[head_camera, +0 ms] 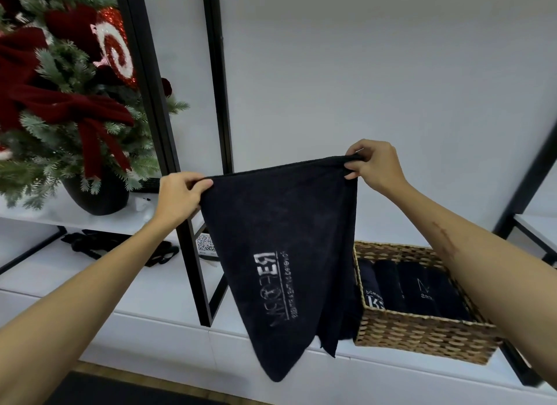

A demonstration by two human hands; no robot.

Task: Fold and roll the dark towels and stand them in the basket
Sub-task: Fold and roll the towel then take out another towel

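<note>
Head view: left hand (177, 198) and right hand (373, 163) each pinch a top corner of the dark towel (283, 254), fingers curled round the hem, holding it taut in mid-air between them, probably to square it up for the first fold. Towel hangs from the fingers to a point, far layer sagging lower right, so it looks part-doubled. Near-black terry, pale printed logo reading mirrored, so the back faces the camera. Below the right fingers, on the white bench (150, 302), the wicker basket (422, 341) already holds several rolled towels (416, 287)
</note>
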